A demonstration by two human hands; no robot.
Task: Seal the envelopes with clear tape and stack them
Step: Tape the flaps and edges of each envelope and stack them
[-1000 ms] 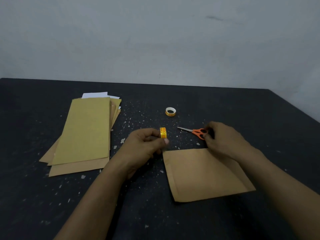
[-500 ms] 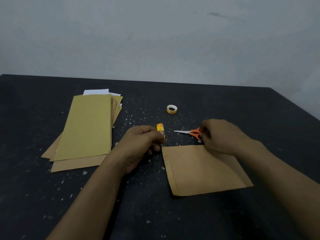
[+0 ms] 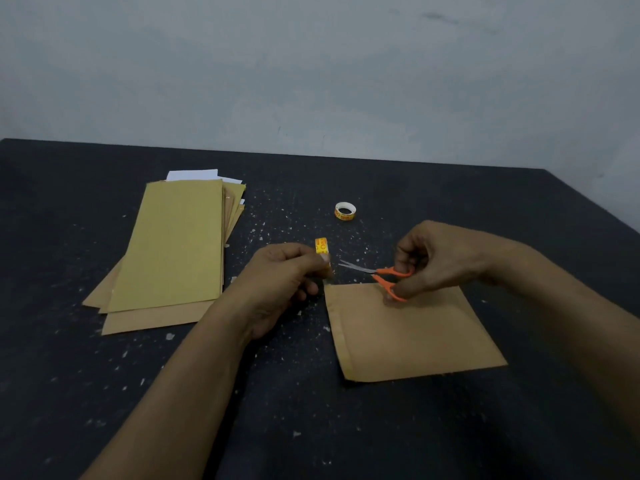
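A brown envelope [image 3: 408,334] lies flat on the dark table [image 3: 346,427] in front of me. My left hand [image 3: 280,282] pinches a small yellow-orange tape roll [image 3: 321,245] just off the envelope's top left corner. A short strip of clear tape seems to run from the roll down to that corner. My right hand [image 3: 436,258] holds orange-handled scissors [image 3: 381,275] above the envelope's top edge, their blades slightly parted and pointing left toward the tape.
A stack of several brown envelopes [image 3: 173,251] with white paper peeking out at its far end lies to the left. A second tape roll [image 3: 345,211] sits flat further back. Small white scraps dot the table. A pale wall stands behind.
My right hand has lifted the scissors off the table and turned their blades toward the tape. My left hand has brought the roll down to the envelope's top left corner.
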